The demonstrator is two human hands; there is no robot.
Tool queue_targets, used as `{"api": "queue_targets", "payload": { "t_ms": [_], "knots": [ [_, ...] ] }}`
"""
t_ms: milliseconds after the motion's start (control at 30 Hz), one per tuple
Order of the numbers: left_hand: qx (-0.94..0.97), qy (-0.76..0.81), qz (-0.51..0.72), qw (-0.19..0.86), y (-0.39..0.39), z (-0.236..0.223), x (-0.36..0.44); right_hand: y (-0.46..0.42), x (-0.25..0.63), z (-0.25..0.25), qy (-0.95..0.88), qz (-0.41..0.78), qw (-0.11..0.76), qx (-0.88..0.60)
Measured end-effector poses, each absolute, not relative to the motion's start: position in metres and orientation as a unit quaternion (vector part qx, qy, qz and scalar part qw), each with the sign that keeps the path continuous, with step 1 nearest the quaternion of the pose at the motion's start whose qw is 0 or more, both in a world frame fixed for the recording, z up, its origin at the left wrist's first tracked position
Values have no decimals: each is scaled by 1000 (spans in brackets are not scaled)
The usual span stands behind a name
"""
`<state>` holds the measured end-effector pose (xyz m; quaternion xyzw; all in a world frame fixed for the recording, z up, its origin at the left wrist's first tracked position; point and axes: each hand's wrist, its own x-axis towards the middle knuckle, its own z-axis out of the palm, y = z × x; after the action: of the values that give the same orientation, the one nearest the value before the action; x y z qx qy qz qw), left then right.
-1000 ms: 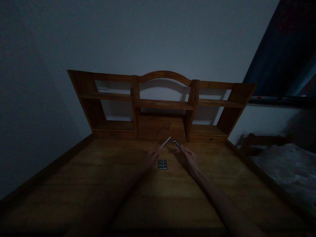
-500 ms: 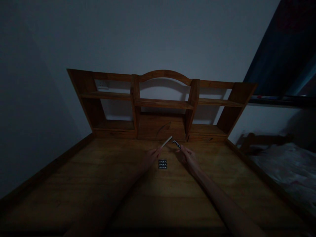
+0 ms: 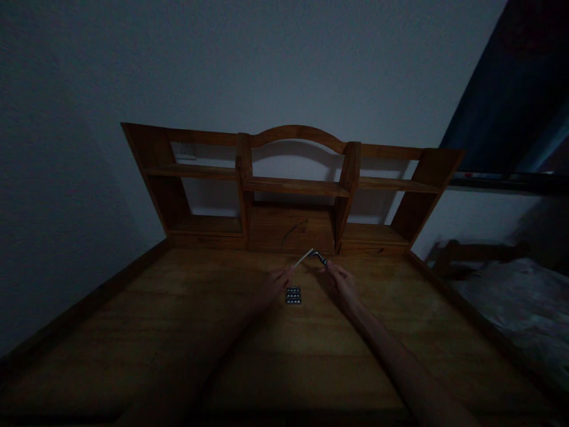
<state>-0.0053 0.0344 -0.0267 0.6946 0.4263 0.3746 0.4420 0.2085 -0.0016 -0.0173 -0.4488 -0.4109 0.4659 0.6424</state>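
My left hand [image 3: 274,284] pinches a thin pale stick [image 3: 303,258] that points up and to the right. My right hand [image 3: 340,283] grips a small dark metal tool [image 3: 319,257] with a bent tip. The tips of the stick and the tool meet above the wooden desk [image 3: 284,344]. Between my two hands a small dark tray of several shiny pieces [image 3: 293,295] lies flat on the desk. The room is dim and fine detail is hard to make out.
A wooden hutch with shelves [image 3: 293,188] stands at the back of the desk against a pale wall. A raised wooden rim [image 3: 80,314] runs along the desk's left side. A bed with light bedding [image 3: 515,308] lies to the right.
The stick and the tool have come together, so their tips now touch. Both hands shifted only slightly.
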Motion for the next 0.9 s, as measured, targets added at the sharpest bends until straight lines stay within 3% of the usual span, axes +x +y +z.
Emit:
{"api": "queue_targets", "payload": {
  "t_ms": [333,900],
  "knots": [
    [678,425,383,462,34,-27,-6,-2,211,-15,-467,397,638,-467],
    [683,426,400,439,32,-22,-6,-5,208,-14,-451,430,626,-469]
  ]
}}
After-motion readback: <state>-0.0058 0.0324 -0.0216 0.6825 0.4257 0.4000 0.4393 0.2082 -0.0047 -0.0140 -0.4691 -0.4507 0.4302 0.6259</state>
